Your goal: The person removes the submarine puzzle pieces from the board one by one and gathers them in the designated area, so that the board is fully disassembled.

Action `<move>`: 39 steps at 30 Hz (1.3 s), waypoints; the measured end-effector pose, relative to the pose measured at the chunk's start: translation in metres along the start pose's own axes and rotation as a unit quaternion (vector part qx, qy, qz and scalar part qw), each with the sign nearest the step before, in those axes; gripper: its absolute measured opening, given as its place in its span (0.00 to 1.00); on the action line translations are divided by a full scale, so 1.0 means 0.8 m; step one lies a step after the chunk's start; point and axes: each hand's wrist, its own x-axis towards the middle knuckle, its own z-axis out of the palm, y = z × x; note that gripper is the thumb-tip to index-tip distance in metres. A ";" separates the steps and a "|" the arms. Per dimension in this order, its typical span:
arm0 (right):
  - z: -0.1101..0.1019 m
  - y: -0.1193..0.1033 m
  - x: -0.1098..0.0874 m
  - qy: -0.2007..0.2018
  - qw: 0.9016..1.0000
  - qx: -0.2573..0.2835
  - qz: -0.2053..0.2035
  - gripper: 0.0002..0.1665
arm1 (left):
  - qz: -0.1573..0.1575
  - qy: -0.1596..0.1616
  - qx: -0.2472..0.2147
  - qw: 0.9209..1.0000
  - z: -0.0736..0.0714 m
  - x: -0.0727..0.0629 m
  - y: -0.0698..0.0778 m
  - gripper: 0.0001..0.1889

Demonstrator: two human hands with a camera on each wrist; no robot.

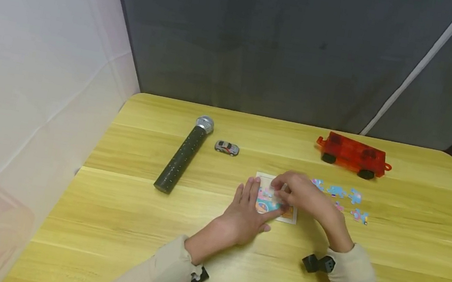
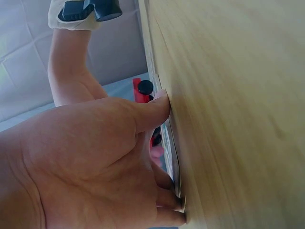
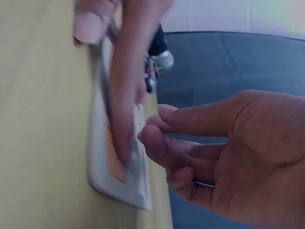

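Note:
A small jigsaw board (image 1: 291, 219) with a pale border lies on the table, its colourful picture partly covered by both hands. My left hand (image 1: 243, 219) rests flat across the board's left and lower part, fingers straight and thumb spread over the picture. Above the board's right side hovers my right hand (image 1: 300, 192), its fingers bent loosely. In the right wrist view, no piece shows between the thumb and fingertips (image 3: 155, 138) of that hand. Several loose jigsaw pieces (image 1: 336, 191), blue and pink, lie just right of the right hand.
A red translucent toy wagon (image 1: 355, 155) with black wheels stands behind the loose pieces. Left of the board are a small toy car (image 1: 227, 147) and a black speckled microphone (image 1: 182, 158) with a silver head. A dark partition (image 1: 269, 43) rises behind the wooden table (image 1: 105, 220).

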 end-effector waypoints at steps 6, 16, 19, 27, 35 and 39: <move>0.019 -0.008 0.007 0.002 0.999 -0.029 0.029 0.08 | 0.000 -0.008 0.009 1.000 0.000 0.000 0.000 0.30; 0.040 -0.019 0.009 0.061 0.994 -0.063 0.060 0.03 | -0.006 -0.015 -0.001 1.000 -0.001 0.000 -0.001 0.30; 0.041 -0.018 0.010 0.074 0.994 -0.049 0.067 0.04 | -0.006 -0.016 0.011 1.000 -0.002 0.001 0.000 0.30; 0.037 -0.013 0.013 0.087 0.990 0.053 0.093 0.04 | -0.009 -0.022 0.015 1.000 -0.003 0.001 0.003 0.30; 0.023 -0.006 0.009 0.085 0.988 0.086 0.098 0.05 | -0.012 -0.008 0.011 1.000 -0.002 0.001 0.003 0.31; 0.012 -0.003 0.006 0.060 0.990 0.088 0.096 0.05 | -0.016 -0.008 0.019 1.000 -0.002 0.001 0.004 0.31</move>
